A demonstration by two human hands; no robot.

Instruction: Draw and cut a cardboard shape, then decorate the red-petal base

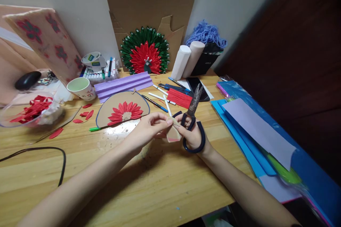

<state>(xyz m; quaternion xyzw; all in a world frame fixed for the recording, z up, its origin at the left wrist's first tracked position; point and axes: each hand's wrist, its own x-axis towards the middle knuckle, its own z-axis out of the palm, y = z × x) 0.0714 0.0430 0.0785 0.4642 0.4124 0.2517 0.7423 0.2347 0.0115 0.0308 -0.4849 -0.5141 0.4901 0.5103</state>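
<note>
My left hand (149, 127) pinches a small tan cardboard piece (173, 134) with a pink lower edge, held just above the wooden table (149, 184). My right hand (192, 134) has its fingers through the dark blue handles of a pair of scissors (194, 117), whose blades point up and away, closed or nearly so. Two of its fingers also touch the cardboard piece. Just beyond my hands lies a half-round cardboard fan (123, 110) with red petals glued on.
Blue and lilac paper sheets (255, 127) lie at the right. Pens (161, 101), red thread and purple folded paper (122, 84) are behind the fan. A paper cup (81, 88), a bowl of red scraps (29, 110) and a black cable (50, 150) sit left.
</note>
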